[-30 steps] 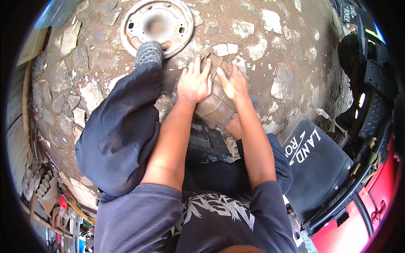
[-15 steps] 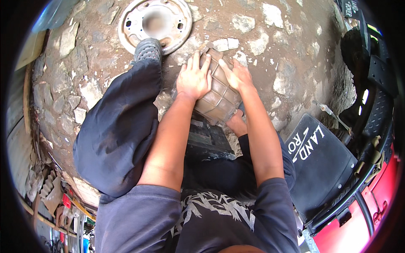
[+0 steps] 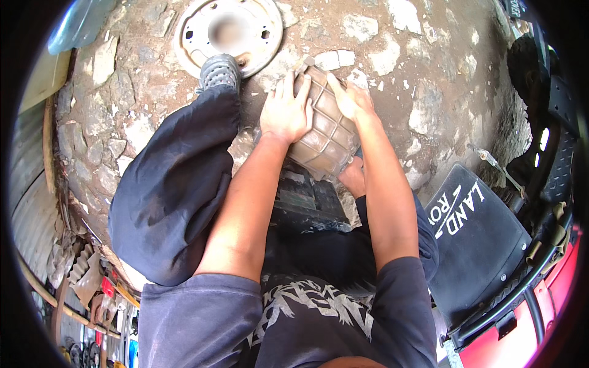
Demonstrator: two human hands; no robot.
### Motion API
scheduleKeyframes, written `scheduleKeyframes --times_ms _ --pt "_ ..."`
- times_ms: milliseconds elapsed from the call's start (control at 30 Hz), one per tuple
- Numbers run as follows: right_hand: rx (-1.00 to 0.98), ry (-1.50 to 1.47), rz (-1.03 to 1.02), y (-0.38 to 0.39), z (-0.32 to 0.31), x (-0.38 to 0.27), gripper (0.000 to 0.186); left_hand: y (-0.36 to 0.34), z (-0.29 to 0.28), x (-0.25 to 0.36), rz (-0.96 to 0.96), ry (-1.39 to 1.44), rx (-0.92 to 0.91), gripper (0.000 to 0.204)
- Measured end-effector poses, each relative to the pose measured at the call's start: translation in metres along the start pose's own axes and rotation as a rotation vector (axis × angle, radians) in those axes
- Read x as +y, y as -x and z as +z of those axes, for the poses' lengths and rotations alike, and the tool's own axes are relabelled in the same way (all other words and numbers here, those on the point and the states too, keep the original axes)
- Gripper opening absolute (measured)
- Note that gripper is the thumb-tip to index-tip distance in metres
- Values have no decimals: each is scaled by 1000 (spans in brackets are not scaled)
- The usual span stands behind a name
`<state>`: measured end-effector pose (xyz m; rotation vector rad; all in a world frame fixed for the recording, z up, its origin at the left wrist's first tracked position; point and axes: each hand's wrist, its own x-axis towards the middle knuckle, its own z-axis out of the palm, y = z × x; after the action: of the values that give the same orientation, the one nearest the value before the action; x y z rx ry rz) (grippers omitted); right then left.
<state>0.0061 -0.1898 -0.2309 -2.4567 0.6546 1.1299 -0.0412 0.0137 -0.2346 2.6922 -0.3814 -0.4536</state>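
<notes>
The left hand point(image 3: 287, 113) and right hand point(image 3: 354, 100) lie on what seems a ribbed brown casing point(image 3: 325, 130).

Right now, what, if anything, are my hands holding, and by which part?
A brown ribbed casing, held by its upper sides: left hand over the left, right hand at the right.

round metal plate point(image 3: 256, 23): top cut off by upper edge, centre blurred, part of lower rim behind shoe point(image 3: 219, 72). ribbed brown casing point(image 3: 328, 132): underside hidden, left part under left hand point(image 3: 287, 111). right ankle point(image 3: 353, 176) partly behind right forearm point(image 3: 391, 190). red bodywork point(image 3: 500, 345) cut off at right. small items point(image 3: 92, 352), lower left, too small to tell.
</notes>
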Motion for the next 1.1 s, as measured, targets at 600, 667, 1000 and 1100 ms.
scheduleKeyframes --times_ms 600,667,1000,1100 --pt "239 55 -150 49 25 2 97 2 0 -5 -4 -26 6 61" --pt "316 93 -169 64 39 3 95 1 1 -6 -3 -25 22 62" --pt "406 -34 -309 117 87 3 105 1 3 -6 -8 -39 -22 64" --pt "389 7 -317 110 86 5 106 2 4 -8 -20 -22 -33 64"
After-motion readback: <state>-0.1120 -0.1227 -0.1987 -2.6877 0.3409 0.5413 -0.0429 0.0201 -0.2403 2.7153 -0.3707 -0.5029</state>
